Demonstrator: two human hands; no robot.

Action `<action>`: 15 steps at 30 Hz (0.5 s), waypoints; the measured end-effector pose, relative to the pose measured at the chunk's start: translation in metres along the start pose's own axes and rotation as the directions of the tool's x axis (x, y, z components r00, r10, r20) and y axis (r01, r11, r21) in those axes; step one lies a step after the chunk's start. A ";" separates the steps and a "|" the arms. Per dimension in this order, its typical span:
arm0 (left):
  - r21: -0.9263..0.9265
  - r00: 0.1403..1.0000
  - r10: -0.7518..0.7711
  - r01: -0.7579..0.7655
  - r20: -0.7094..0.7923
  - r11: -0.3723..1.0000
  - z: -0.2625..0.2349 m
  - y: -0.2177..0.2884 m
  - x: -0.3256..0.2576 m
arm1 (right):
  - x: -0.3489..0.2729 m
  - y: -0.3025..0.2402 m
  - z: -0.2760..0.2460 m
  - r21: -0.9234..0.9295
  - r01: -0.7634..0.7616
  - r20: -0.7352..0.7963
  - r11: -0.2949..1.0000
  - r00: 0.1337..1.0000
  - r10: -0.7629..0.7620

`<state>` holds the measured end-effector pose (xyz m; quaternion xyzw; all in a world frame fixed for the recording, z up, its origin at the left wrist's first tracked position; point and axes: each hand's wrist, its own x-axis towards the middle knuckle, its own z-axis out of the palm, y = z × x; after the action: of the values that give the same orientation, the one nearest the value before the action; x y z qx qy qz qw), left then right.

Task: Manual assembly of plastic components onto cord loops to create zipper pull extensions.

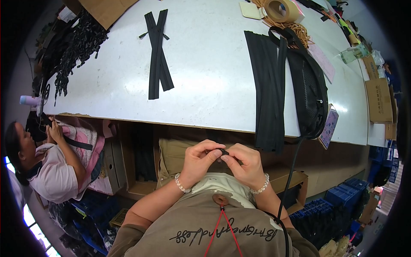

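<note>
My left hand [201, 158] and my right hand [244, 162] meet in front of my body, just below the table's near edge. Both pinch a small black piece [223, 151] between thumb and fingers; it is too small and too covered to tell its kind. Beyond them, on the white table [205, 81], two black zippers [156, 55] lie crossed, each with a pull sticking out at the side. To the right a stack of long black zipper strips [267, 85] hangs slightly over the near edge.
Right of the strips lies a black backpack [306, 85], with a phone [329, 127] at the edge beside it. Tape [282, 10] and tan cord [299, 32] sit far right. Black zipper pulls [83, 40] are heaped far left. Another person [55, 167] works at my left. A dark cable [289, 184] runs past my right arm.
</note>
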<state>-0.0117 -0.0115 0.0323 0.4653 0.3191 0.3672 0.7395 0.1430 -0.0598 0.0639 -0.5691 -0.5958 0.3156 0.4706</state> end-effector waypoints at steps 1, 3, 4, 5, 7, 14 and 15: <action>-0.034 1.000 -0.006 0.006 0.016 0.999 0.000 0.001 -0.001 | 0.000 -0.002 0.000 0.001 0.000 0.000 1.000 1.000 0.000; -0.076 1.000 0.002 0.000 0.027 0.997 0.005 0.005 -0.003 | 0.000 -0.010 -0.001 0.041 -0.049 0.005 0.998 0.999 0.049; -0.117 0.999 0.011 -0.006 0.038 0.993 0.007 0.007 -0.005 | 0.000 -0.012 -0.001 0.041 -0.048 0.004 0.998 0.999 0.048; -0.117 0.999 0.012 -0.007 0.038 0.993 0.008 0.008 -0.006 | -0.001 -0.012 0.000 0.021 -0.013 -0.013 1.000 1.000 0.013; -0.142 0.999 0.015 -0.008 0.048 0.990 0.011 0.010 -0.008 | 0.000 -0.013 0.001 -0.002 0.021 -0.032 1.000 0.999 -0.021; -0.109 0.996 0.074 -0.068 0.049 0.992 0.014 0.009 -0.012 | -0.001 -0.006 0.006 -0.048 0.200 -0.143 0.979 0.968 -0.205; -0.101 0.994 0.084 -0.077 0.067 0.992 0.013 0.007 -0.012 | -0.001 -0.006 0.006 -0.057 0.228 -0.148 0.972 0.961 -0.234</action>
<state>-0.0093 -0.0252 0.0454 0.4536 0.2548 0.3952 0.7571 0.1352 -0.0607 0.0671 -0.5275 -0.6262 0.2022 0.5373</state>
